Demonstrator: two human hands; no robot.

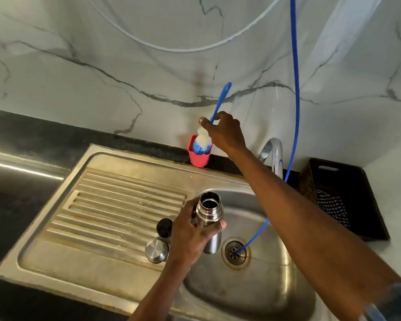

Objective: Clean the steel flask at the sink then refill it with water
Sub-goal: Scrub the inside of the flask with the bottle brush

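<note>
**Flask in one hand, brush in the other**

My left hand [190, 237] wraps the steel flask [210, 225] around its body, mouth open and upright over the sink [252, 297]. It looks smooth and stiff, likely slippery when wet, so I judge a full grip below the threaded neck is safest. Just left of my fingers sit the two caps [159, 242]. Farther off, my right hand [225, 133] pinches the brush [214, 117] by its thin handle, bristles in the pink cup [198, 158].

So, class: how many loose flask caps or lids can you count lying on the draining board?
2: a black cap just left of the left hand, and a steel lid nearer the camera. The hand may hide others.
</note>
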